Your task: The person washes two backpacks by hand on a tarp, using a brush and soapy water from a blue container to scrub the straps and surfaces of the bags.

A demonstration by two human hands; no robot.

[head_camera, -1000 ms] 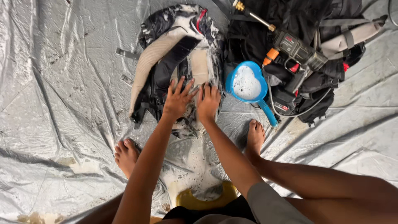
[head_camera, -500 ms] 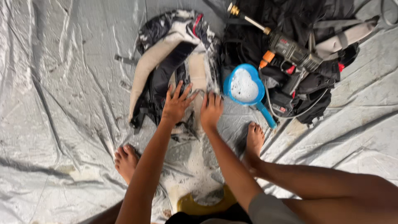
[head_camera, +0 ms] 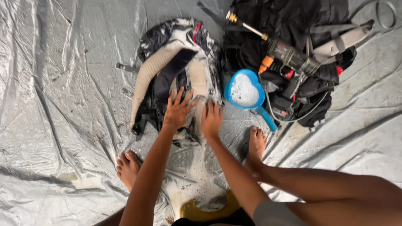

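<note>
Here, the soapy black-and-beige backpack [head_camera: 176, 75] lies flat on the grey plastic sheet [head_camera: 63, 104], at the centre of the scene, just beyond my hands. My left hand [head_camera: 178, 111] rests palm-down on its near edge, fingers spread, gripping nothing. My right hand [head_camera: 211, 121] lies flat beside it on the right, at the lower right corner of the bag, fingers extended together and likewise not closed on anything; it appears blurred. Suds cover the bag and the sheet between my bare feet [head_camera: 127, 167]. Just to the right of the bag sits a blue heart-shaped scoop [head_camera: 245, 90] holding white foam, its handle pointing toward my right foot. Farther right, a spray gun with an orange fitting [head_camera: 284, 54] lies across a heap of black bags [head_camera: 289, 25], with a hose trailing from it.
</note>
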